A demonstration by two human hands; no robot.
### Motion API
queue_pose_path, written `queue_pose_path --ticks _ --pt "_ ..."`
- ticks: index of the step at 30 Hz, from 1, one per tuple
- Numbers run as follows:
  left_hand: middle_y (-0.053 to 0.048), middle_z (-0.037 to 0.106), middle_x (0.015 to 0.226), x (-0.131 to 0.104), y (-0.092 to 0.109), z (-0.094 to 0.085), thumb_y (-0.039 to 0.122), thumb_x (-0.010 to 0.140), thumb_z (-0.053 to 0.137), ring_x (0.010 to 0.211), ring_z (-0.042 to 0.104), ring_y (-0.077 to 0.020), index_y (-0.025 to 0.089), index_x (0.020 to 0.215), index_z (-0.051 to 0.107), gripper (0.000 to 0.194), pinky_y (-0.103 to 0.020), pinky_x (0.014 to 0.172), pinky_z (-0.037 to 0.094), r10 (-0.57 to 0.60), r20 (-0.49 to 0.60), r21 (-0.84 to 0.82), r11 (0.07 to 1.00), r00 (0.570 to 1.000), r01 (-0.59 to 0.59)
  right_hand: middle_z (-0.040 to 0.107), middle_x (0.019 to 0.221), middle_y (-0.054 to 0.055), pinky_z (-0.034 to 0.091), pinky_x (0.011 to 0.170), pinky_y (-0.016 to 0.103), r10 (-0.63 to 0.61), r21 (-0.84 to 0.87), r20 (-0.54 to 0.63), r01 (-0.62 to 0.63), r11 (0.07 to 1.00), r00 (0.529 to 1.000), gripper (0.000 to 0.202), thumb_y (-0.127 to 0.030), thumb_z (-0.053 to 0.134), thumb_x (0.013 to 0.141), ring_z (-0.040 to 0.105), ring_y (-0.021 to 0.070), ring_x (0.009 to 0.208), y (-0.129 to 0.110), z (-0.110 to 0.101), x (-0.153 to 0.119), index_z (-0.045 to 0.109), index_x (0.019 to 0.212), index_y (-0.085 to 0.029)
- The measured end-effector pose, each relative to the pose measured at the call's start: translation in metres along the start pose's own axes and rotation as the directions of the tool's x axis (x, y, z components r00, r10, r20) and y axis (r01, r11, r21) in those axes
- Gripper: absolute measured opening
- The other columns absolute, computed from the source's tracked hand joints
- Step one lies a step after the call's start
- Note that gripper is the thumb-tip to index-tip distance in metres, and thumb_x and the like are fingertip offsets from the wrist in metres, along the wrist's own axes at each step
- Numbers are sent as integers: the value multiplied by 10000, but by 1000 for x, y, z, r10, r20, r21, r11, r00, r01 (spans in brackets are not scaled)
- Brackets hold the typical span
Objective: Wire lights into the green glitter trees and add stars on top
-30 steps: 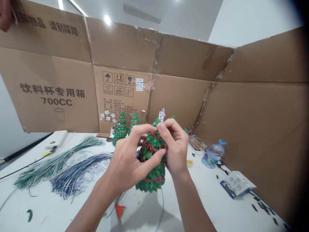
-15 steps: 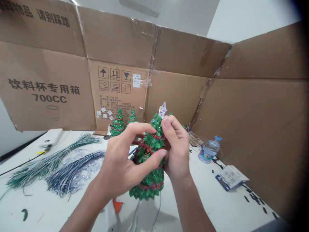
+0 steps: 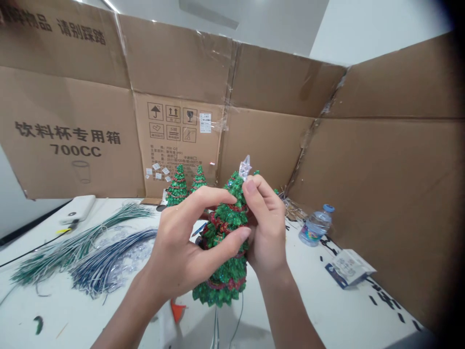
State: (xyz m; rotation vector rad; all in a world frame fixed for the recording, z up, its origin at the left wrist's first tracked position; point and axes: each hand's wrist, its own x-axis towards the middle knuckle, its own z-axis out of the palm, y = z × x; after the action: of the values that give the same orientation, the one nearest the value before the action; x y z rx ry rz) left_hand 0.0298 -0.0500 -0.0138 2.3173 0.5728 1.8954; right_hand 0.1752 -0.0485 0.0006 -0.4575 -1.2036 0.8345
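Note:
Between my hands is a glittery green miniature Christmas tree [image 3: 227,271] with red garlands, raised above the table and leaning slightly right at its top. My left hand [image 3: 198,237] wraps it from the left, thumb and forefinger across its front. At the tip is a clear, pale star [image 3: 244,167]. The thumb and forefinger of my right hand [image 3: 268,220] pinch at the star's base, and its other fingers are curled behind the tree. Thin wires [image 3: 215,327] hang below the tree. My fingers hide where the star meets the treetop.
Green wires [image 3: 119,218] and blue wires [image 3: 109,261] lie in bundles at left, near a white power bank [image 3: 78,208]. More small trees [image 3: 177,186] stand behind. A water bottle [image 3: 316,225] and a packet [image 3: 348,269] are at right. Cardboard walls [image 3: 269,140] enclose the table.
The tree's lower end has swung slightly left and toward me, and the hanging wires have shifted with it. Both hands keep nearly the same grip.

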Motion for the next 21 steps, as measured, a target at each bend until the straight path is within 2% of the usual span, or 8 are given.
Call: queue_pose_path --ticks 11,17,21 --pt "-18 804 1128 1 -1 -2 191 900 865 1021 772 -152 237 1207 678 363 -241 848 640 101 -13 23 995 995 -101 397 739 -50 272 658 332 7 24 -15 -7 1000 1000 397 -440 764 1017 315 137 674 2 3 -2 537 768 -230" --pt "-55 816 1206 0 0 -5 235 909 852 1108 807 -237 277 1257 666 397 -347 894 680 162 -6 78 984 987 -161 386 731 -48 260 636 337 -68 7 28 68 998 997 376 -463 736 1031 309 145 657 3 0 -3 562 781 -242" --pt "-52 840 1193 -2 0 -4 267 889 873 1049 839 -251 289 1224 696 379 -322 812 700 250 -38 188 953 967 -239 421 780 -29 316 674 341 -126 -4 25 126 992 992 362 -470 732 1024 350 159 687 4 -2 -3 575 783 -250"
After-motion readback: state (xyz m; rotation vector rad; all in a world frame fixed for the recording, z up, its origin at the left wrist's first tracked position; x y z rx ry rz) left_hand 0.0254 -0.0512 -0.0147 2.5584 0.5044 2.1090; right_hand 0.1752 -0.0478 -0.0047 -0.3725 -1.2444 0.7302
